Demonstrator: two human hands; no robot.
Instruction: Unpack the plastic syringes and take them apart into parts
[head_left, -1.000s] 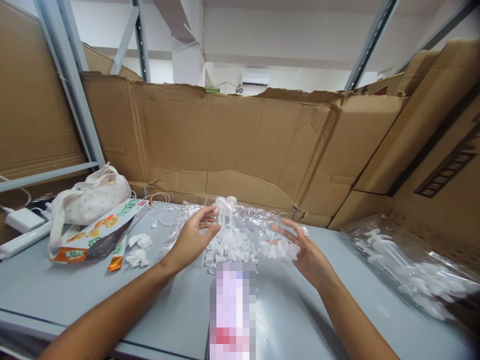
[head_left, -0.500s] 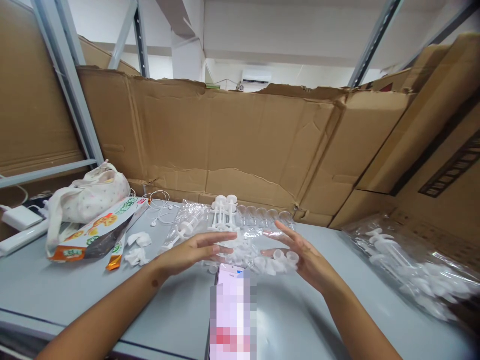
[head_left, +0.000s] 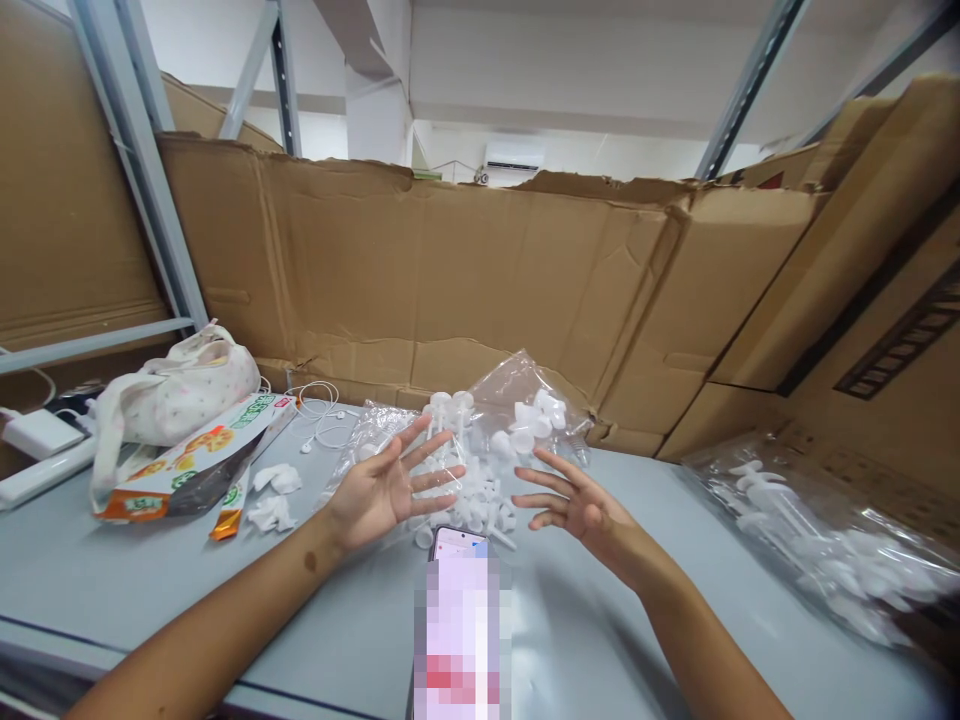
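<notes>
My left hand point(head_left: 390, 490) is raised over the table with its fingers spread and nothing in it. Facing it from the right, my right hand point(head_left: 581, 508) also has its fingers apart and holds nothing. Between and beyond them, a clear plastic bag point(head_left: 517, 380) with white caps point(head_left: 529, 425) stands partly up or hangs above the pile. Small white plastic parts point(head_left: 480, 495) lie in a heap between the hands. White plunger-like pieces point(head_left: 450, 405) lie behind my left fingertips. A phone point(head_left: 461, 600) with a blurred screen lies nearest me.
At the left are a white bag point(head_left: 184, 390), a snack box point(head_left: 199, 455), crumpled tissues point(head_left: 274, 500), white earphones point(head_left: 322, 415) and a charger point(head_left: 45, 440). Another plastic bag of white parts point(head_left: 825, 540) lies right. A cardboard wall point(head_left: 487, 270) stands behind the grey table point(head_left: 337, 630).
The clear bag with white caps has moved up and back, away from between my hands. My left hand has turned and its fingers have spread; my right hand has turned and shifted slightly.
</notes>
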